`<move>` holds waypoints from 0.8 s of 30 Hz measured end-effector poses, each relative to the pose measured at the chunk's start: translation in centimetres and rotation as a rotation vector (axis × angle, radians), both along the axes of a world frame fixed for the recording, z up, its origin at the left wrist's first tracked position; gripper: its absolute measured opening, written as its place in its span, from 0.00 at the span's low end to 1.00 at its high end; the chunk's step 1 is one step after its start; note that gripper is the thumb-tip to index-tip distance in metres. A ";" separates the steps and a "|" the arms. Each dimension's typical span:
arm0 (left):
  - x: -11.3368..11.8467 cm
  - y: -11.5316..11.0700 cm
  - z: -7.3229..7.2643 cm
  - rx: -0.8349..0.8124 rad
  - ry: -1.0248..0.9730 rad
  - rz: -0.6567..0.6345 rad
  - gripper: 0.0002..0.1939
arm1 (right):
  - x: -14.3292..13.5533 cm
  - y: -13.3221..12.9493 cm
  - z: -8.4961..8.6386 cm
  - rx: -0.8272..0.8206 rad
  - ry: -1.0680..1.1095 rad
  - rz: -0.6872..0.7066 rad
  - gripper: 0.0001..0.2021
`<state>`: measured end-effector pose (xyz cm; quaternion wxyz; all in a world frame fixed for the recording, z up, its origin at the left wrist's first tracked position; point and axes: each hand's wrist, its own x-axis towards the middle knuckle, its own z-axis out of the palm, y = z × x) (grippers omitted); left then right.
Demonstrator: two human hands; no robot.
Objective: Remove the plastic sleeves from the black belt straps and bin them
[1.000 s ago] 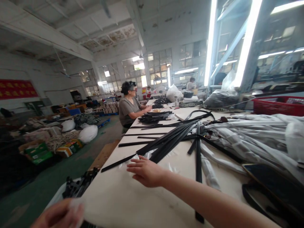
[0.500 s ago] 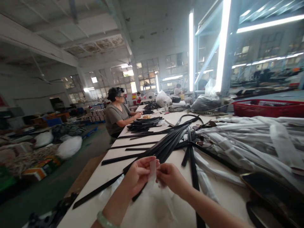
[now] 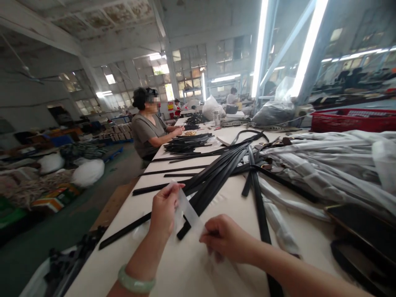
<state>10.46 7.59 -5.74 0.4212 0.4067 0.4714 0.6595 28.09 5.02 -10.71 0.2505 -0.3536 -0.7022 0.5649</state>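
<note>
A translucent plastic strip (image 3: 189,209) stretches slantwise between my two hands, above the table. My left hand (image 3: 163,208), with a pale green bangle (image 3: 136,281) at its wrist, pinches the strip's upper end. Lower and to the right, my right hand (image 3: 227,238) has its fingers closed on the other end. Loose plastic film hangs below that hand, its shape blurred. Just beyond the strip lies a bundle of long black straps (image 3: 221,175), fanned out toward me. A short black strap end (image 3: 184,231) shows beneath the strip.
White-wrapped straps (image 3: 337,165) are heaped on the right of the table (image 3: 168,264). A red basket (image 3: 349,121) stands behind them. Across the left edge, a co-worker (image 3: 151,128) sits near a pile of black strips (image 3: 187,142). A dark item (image 3: 365,231) lies at the right front.
My hands have moved apart, the left up and leftward, the right slightly down and rightward. The plastic strip is now drawn out between them. The view has tilted down somewhat.
</note>
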 end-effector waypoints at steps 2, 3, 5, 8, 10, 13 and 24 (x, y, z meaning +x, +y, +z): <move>-0.5 0.3 0.2 0.018 -0.072 0.021 0.21 | 0.2 -0.2 0.1 -0.014 0.008 0.040 0.12; -0.7 0.5 0.2 0.015 -0.097 0.022 0.21 | 0.2 -0.4 0.1 -0.019 0.010 0.058 0.12; -1.0 0.7 0.1 -0.004 -0.122 0.006 0.20 | 0.2 -0.6 0.1 -0.015 -0.008 0.100 0.13; -1.0 0.7 -0.2 -0.035 -0.121 -0.043 0.19 | 0.5 0.0 0.7 0.053 -0.054 0.126 0.15; -0.9 0.7 -0.3 -0.051 -0.117 -0.075 0.19 | 1.5 1.2 1.8 0.177 -0.137 -0.005 0.16; -0.6 0.4 -0.4 -0.050 -0.032 -0.114 0.19 | 4.9 3.7 4.1 0.448 -0.563 -0.424 0.18; 1.8 -1.4 -0.7 0.039 0.706 -0.283 0.08 | 10.4 6.6 3.3 -0.090 -0.876 -0.288 0.20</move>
